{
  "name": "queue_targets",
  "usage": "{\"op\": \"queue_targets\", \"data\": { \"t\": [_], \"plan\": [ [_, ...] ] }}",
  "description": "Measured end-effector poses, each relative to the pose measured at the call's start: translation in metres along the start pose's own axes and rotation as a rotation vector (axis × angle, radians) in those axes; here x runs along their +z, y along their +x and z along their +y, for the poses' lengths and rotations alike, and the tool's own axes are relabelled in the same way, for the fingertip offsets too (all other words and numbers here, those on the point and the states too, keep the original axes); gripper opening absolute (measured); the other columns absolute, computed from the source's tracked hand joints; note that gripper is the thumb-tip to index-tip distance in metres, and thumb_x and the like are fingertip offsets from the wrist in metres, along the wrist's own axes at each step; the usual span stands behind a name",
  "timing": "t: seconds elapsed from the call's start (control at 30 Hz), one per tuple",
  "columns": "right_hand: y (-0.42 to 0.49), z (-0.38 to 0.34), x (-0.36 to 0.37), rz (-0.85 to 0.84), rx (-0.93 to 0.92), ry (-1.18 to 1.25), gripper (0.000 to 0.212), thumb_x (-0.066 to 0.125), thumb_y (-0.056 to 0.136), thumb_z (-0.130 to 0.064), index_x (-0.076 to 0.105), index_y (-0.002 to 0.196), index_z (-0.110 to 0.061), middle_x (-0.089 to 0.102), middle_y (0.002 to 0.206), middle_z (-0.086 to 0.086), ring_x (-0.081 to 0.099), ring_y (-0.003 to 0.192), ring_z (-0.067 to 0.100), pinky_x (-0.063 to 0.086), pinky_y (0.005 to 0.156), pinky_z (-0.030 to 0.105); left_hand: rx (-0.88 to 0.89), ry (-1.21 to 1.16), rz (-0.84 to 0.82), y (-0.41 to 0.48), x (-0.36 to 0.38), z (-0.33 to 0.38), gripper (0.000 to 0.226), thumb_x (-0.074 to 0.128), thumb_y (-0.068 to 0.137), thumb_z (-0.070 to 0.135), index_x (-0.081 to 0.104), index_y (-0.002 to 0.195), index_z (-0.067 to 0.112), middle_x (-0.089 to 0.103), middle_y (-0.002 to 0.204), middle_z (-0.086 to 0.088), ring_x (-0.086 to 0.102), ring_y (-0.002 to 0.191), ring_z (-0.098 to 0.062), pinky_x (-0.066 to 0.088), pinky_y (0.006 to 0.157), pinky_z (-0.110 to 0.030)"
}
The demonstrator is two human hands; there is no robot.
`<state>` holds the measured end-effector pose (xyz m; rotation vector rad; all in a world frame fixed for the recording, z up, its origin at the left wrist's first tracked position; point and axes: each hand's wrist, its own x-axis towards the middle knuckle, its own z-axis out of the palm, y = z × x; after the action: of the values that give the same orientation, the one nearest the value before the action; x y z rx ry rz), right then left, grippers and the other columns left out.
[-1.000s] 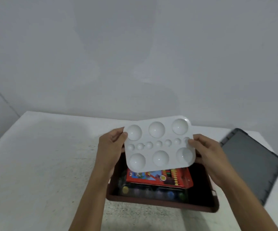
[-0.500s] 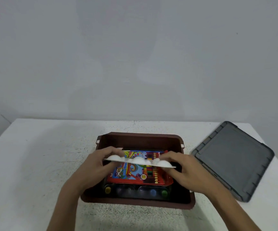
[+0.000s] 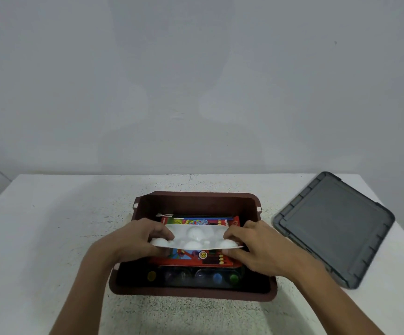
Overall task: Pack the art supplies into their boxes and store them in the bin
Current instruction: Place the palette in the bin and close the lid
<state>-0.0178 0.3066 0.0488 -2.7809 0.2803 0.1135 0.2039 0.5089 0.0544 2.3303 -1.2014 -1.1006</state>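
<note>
The white speckled table (image 3: 51,238) is stretching before me, its far edge meeting the plain grey wall (image 3: 196,81) behind.

White speckled table (image 3: 51,238), brown bin (image 3: 196,294) at centre, grey lid (image 3: 336,228) flat to its right

Soft, even, cool-grey light, rather dim; shadows lie faint and broad on the wall (image 3: 128,68) and the bench (image 3: 51,238). The white palette (image 3: 196,235) is nearly blown out, while the bin (image 3: 196,201) interior sinks into black. Detail is soft throughout.
</note>
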Motion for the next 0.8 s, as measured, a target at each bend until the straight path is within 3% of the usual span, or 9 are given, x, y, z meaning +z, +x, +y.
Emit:
{"op": "queue_targets", "data": {
  "t": [0.13,0.27,0.33,0.4,0.5,0.6,0.7,0.8],
  "plan": [
    [0.002,-0.003,-0.001,0.009,0.042,-0.026,0.036,0.045,0.098,-0.053,0.052,0.126,-0.031,0.059,0.107,-0.003,0.05,0.104,0.016,0.036,0.09,0.03,0.008,0.077,-0.014,0.006,-0.001,0.001,0.029,0.076,0.083,0.032,0.065,0.11,0.039,0.064,0.121,0.018,0.059,0.108,-0.001,0.048,0.097,-0.025],
    [0.004,-0.008,-0.001,-0.011,0.067,-0.06,0.036,0.044,0.098,-0.053,0.049,0.128,-0.033,0.049,0.1,-0.01,0.047,0.105,0.014,0.025,0.081,0.026,0.029,0.142,-0.034,0.01,-0.003,0.004,0.043,0.078,0.08,0.028,0.062,0.12,0.036,0.061,0.124,0.015,0.057,0.102,-0.001,0.043,0.083,-0.014],
    [0.007,-0.011,-0.001,-0.035,0.091,-0.078,0.038,0.046,0.097,-0.054,0.048,0.129,-0.033,0.053,0.104,-0.007,0.047,0.105,0.014,0.026,0.084,0.025,0.039,0.196,-0.038,0.011,-0.006,0.003,0.05,0.079,0.079,0.029,0.06,0.124,0.035,0.058,0.122,0.016,0.054,0.1,-0.003,0.041,0.081,-0.016],
    [0.009,-0.014,0.0,-0.063,0.113,-0.095,0.046,0.05,0.093,-0.06,0.046,0.131,-0.035,0.052,0.106,-0.007,0.044,0.103,0.013,0.028,0.09,0.023,0.041,0.234,-0.041,0.013,-0.007,0.002,0.054,0.08,0.077,0.031,0.057,0.126,0.036,0.055,0.123,0.014,0.053,0.102,-0.007,0.042,0.083,-0.02],
    [0.009,-0.02,0.0,-0.104,0.153,-0.136,0.064,0.052,0.083,-0.074,0.045,0.134,-0.037,0.043,0.101,-0.008,0.035,0.094,0.011,0.021,0.081,0.022,0.053,0.257,-0.05,0.015,-0.005,-0.001,0.06,0.081,0.075,0.032,0.054,0.128,0.034,0.054,0.123,0.01,0.053,0.102,-0.009,0.043,0.081,-0.02],
    [0.009,-0.025,0.0,-0.13,0.201,-0.149,0.075,0.052,0.074,-0.083,0.046,0.134,-0.038,0.047,0.104,-0.006,0.037,0.096,0.012,0.021,0.08,0.024,0.058,0.282,-0.065,0.017,0.001,0.0,0.073,0.085,0.07,0.038,0.048,0.132,0.033,0.051,0.126,0.007,0.054,0.106,-0.014,0.048,0.088,-0.026],
    [0.01,-0.024,0.005,-0.088,0.21,-0.144,0.081,0.043,0.07,-0.09,0.049,0.133,-0.038,0.054,0.105,-0.003,0.044,0.099,0.016,0.028,0.084,0.027,0.083,0.305,-0.059,0.017,0.005,0.002,0.085,0.083,0.07,0.049,0.041,0.14,0.027,0.044,0.135,0.006,0.047,0.117,-0.014,0.043,0.095,-0.027],
    [0.011,-0.022,0.016,-0.038,0.185,-0.174,0.082,0.027,0.075,-0.091,0.052,0.132,-0.037,0.061,0.103,-0.003,0.048,0.101,0.015,0.032,0.092,0.028,0.106,0.262,-0.036,0.016,0.007,0.002,0.076,0.075,0.077,0.053,0.043,0.14,0.026,0.044,0.137,0.007,0.044,0.117,-0.01,0.04,0.095,-0.024]
  ]
}}
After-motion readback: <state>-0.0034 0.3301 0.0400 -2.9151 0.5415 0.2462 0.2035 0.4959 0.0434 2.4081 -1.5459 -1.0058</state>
